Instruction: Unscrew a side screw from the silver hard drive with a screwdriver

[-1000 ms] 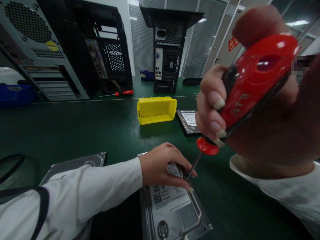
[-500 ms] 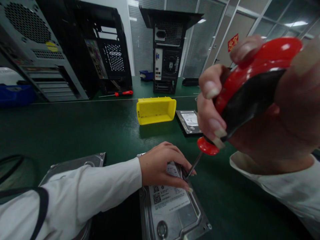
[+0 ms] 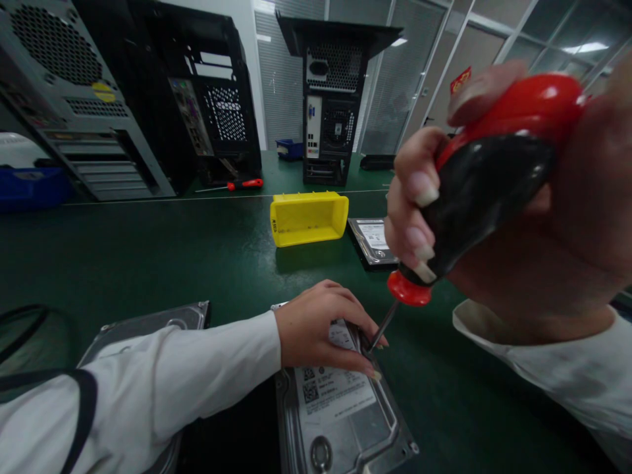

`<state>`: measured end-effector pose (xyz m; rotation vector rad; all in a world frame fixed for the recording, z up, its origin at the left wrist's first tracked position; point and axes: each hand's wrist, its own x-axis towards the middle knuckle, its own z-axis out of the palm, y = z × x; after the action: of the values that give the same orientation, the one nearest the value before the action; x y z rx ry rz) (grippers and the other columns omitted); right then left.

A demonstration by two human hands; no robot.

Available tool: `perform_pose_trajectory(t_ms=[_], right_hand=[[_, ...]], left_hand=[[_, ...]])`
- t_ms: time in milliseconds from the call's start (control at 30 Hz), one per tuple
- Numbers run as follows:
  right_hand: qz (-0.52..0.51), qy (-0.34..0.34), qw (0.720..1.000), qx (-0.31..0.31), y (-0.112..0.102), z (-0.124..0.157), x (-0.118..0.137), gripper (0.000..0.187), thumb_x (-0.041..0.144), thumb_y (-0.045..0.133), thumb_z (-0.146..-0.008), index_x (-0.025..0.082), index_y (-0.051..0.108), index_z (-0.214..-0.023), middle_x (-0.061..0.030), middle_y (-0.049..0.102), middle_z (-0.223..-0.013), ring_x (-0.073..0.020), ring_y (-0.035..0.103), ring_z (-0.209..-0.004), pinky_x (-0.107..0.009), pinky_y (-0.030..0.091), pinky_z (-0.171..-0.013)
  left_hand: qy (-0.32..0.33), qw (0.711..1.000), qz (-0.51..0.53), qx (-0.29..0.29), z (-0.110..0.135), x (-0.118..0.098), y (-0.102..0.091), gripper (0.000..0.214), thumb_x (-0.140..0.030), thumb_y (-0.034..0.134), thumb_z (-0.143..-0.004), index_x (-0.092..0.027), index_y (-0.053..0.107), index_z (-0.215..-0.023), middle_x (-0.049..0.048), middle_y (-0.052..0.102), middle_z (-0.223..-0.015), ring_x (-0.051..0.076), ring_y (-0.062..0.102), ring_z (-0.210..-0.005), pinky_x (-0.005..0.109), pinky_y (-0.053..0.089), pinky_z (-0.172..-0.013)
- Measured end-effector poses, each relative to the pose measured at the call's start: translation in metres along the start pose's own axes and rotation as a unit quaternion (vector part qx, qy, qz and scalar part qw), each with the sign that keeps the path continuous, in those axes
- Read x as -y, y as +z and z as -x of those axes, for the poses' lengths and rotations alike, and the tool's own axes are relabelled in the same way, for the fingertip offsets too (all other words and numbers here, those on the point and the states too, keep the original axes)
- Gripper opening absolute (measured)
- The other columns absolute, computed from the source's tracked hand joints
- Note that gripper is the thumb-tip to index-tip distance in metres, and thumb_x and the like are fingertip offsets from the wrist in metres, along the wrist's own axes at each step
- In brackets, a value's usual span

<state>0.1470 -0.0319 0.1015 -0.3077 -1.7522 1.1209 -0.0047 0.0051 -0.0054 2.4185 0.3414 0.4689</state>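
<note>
A silver hard drive (image 3: pixel 345 431) with a white label lies on the green table in front of me. My left hand (image 3: pixel 326 322) grips it from above, fingers over its right edge and thumb across the label. In my right hand (image 3: pixel 557 217) is a screwdriver (image 3: pixel 494 178) with a red and black handle, fingers wrapped round it. The tilted shaft comes down between my left thumb and fingers to the drive's right edge. Its tip and any screw under it cannot be made out.
A yellow bin (image 3: pixel 309 220) stands ahead, with another hard drive (image 3: pixel 374 240) to its right. One more drive (image 3: pixel 192 316) lies partly under my left sleeve. Computer cases (image 3: pixel 328 118) and a second screwdriver (image 3: pixel 245 185) are at the back. A black cable (image 3: pixel 83 408) crosses at left.
The screwdriver handle has turned in my right hand, showing more of its black side, and my right fingers have shifted slightly left. My left hand and the drive look unmoved.
</note>
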Motion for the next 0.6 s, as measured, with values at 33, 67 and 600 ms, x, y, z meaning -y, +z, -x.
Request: perform_pose_trajectory(t_ms=[33,67,600], right_hand=[[-0.008,0.003,1.0,-0.008,0.0,-0.0006,-0.0009,0.043,0.061,0.033,-0.075,0.022,0.045,-0.088,-0.0012,0.045,-0.08,-0.0129,0.051,-0.063,-0.028,0.043,-0.051],[-0.015,0.005,1.0,-0.012,0.0,-0.0012,-0.002,0.042,0.06,0.035,-0.074,0.021,0.045,-0.087,-0.0011,0.046,-0.081,-0.0129,0.053,-0.063,-0.027,0.044,-0.05],[-0.007,0.022,1.0,0.008,0.0003,-0.0016,-0.0019,0.049,0.061,0.021,-0.078,0.021,0.045,-0.094,0.0,0.045,-0.069,-0.0102,0.045,-0.05,-0.026,0.039,-0.044]], left_hand=[[0.0,1.0,-0.001,0.001,0.0001,0.0002,0.0001,0.028,-0.033,0.07,-0.069,-0.022,0.065,-0.094,-0.0016,0.068,-0.09,0.015,0.057,-0.09,0.029,0.027,-0.089],[0.001,1.0,0.0,0.002,0.0001,0.0004,0.0002,0.028,-0.033,0.071,-0.069,-0.022,0.065,-0.094,-0.0016,0.068,-0.089,0.015,0.057,-0.09,0.029,0.027,-0.089],[-0.001,1.0,-0.001,0.003,-0.0008,-0.0011,-0.0009,0.027,-0.033,0.071,-0.069,-0.022,0.065,-0.094,-0.002,0.068,-0.089,0.015,0.057,-0.089,0.029,0.027,-0.089]])
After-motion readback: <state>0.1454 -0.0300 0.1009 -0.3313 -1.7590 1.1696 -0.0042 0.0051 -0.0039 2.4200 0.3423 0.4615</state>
